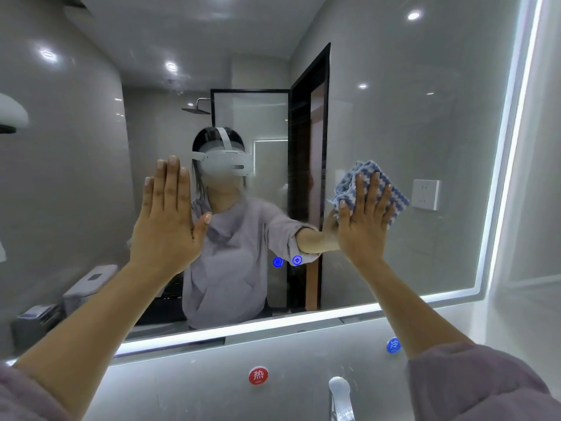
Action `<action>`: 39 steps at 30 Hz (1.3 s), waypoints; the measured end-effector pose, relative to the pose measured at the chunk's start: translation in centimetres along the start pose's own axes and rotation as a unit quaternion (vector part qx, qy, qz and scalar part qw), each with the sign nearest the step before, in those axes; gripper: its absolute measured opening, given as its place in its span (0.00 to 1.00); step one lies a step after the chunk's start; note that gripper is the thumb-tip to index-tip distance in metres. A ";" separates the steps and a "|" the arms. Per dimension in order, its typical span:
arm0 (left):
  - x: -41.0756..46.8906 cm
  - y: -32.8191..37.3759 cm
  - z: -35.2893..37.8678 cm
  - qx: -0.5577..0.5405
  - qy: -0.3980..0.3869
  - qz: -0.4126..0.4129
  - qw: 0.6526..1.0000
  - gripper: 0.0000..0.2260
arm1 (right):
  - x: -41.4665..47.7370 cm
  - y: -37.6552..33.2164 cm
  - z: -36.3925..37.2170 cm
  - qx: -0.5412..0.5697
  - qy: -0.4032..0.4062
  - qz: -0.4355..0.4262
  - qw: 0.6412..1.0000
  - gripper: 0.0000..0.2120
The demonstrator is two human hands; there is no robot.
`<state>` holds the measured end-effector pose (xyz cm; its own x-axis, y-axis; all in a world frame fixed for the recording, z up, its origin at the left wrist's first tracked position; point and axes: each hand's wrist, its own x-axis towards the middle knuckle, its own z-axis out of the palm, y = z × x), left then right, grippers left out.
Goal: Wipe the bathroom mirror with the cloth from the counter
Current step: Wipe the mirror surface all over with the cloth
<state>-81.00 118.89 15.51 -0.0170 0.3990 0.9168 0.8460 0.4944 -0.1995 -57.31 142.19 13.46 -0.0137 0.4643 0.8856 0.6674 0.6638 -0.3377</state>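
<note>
The bathroom mirror (394, 117) fills most of the view, framed by a lit white strip along its bottom and right edges. My right hand (362, 215) lies flat, fingers spread, pressing a blue-and-white checked cloth (372, 174) against the glass right of centre. The cloth sticks out above and to both sides of the fingers. My left hand (168, 212) is raised left of centre, palm toward the mirror, fingers straight and together, holding nothing. Whether it touches the glass I cannot tell.
Below the mirror, the wall carries a red hot-water sticker (258, 375) and a blue cold-water sticker (393, 345). A chrome tap (340, 396) rises at the bottom edge. The mirror reflects a person wearing a headset, a shower screen, a dark door frame and a wall socket (425, 194).
</note>
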 end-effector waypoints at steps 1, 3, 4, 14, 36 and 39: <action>0.0 0.0 0.0 0.000 0.001 0.001 1.000 0.35 | -0.3 -0.5 0.1 0.005 -0.002 0.014 1.000 0.30; 0.0 -0.1 0.0 -0.006 0.003 0.001 1.000 0.34 | -1.1 -1.8 0.4 0.017 0.004 0.021 1.000 0.31; 0.0 -0.1 0.1 -0.010 0.004 0.001 1.000 0.34 | -1.6 -2.6 0.5 0.020 0.007 0.012 1.000 0.30; 0.0 0.0 0.0 -0.013 0.003 0.007 1.000 0.36 | -7.2 -12.3 2.1 0.036 -0.021 -0.141 0.989 0.35; -0.1 -0.3 0.2 -0.020 0.007 0.010 1.000 0.35 | -4.1 -4.3 1.1 0.007 -0.024 -0.164 0.986 0.27; -0.1 -0.2 0.2 -0.023 0.013 0.010 1.000 0.35 | -3.1 -0.5 0.2 -0.006 -0.037 -0.123 0.992 0.28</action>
<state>-81.26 118.88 15.43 0.0144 0.3880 0.9216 0.8692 0.4507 -0.2034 -57.75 140.60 10.82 -0.2306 0.3311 0.9150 0.6458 0.7555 -0.1106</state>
